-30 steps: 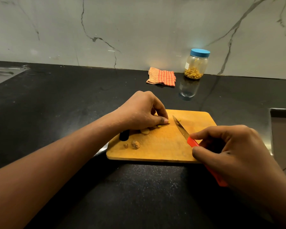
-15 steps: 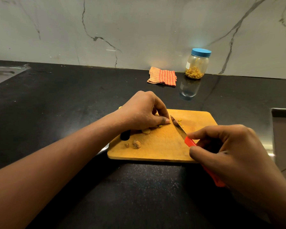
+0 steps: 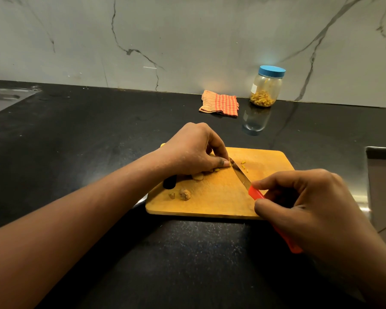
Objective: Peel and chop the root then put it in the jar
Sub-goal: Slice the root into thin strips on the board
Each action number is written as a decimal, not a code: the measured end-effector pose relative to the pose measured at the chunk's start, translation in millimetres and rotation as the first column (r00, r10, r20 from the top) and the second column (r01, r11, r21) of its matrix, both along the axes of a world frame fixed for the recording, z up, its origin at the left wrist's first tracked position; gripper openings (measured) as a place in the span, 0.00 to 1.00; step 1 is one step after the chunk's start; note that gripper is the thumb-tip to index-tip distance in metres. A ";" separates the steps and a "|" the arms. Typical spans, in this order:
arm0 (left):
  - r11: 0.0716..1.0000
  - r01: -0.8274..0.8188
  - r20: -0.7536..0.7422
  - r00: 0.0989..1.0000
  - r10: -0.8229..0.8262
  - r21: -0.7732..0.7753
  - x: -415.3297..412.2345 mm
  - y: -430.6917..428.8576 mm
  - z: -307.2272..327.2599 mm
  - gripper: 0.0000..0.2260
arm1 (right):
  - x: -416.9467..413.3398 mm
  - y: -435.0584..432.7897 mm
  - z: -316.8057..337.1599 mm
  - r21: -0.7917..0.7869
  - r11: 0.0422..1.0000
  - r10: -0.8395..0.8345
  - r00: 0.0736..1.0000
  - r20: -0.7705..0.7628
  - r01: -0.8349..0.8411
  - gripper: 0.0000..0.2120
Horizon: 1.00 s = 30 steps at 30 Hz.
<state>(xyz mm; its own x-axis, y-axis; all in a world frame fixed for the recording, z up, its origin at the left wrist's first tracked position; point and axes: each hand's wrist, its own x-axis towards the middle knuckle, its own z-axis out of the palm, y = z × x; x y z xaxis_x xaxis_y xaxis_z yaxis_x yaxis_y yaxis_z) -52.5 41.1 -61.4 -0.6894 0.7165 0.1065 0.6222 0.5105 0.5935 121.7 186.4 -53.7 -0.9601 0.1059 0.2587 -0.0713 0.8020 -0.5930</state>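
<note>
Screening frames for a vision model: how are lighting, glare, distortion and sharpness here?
Head view: dim, warm light; a glare patch on the marble wall behind the blue-lidded glass jar, which the glossy black countertop mirrors; wide-angle curving at the counter's back edge; the right hand, gripping the orange-handled knife, looms large near the lens; the wooden cutting board is sharp.

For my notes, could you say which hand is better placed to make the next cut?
Right: the right hand grips the knife, blade beside the left hand, which holds the root on the board.
</note>
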 end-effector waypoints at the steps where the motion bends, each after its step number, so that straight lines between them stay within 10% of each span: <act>1: 1.000 0.000 0.001 1.000 0.000 -0.002 0.1 0.0 0.1 0.05 | 0.1 -0.2 -0.1 0.004 1.000 0.000 1.000 0.000 0.000 0.10; 30: 1.000 -0.018 0.041 0.999 0.017 0.021 0.1 0.6 -0.3 0.05 | -4.2 3.5 12.8 0.024 0.999 0.036 0.997 0.068 -0.037 0.10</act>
